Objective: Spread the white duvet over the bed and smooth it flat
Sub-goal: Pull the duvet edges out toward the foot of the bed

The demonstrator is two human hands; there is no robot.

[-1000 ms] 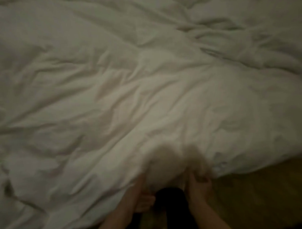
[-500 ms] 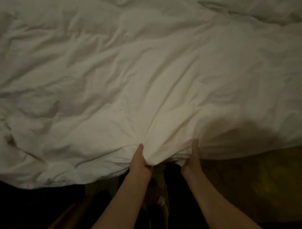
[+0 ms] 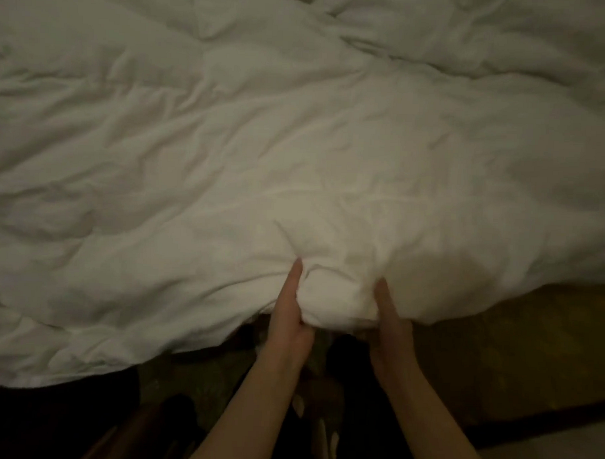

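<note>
Since a moment ago I've bunched the white duvet's (image 3: 262, 166) near edge higher, left hand (image 3: 289, 314) and right hand (image 3: 390, 321) both clamped on it, ready to tug it flat across the bed.

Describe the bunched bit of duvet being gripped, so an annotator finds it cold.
Start from the white duvet filling most of the view and follow its near edge toward the bottom centre. There a rounded bulge of fabric sits between the left hand and right hand, the only part gripped from both sides.
</note>
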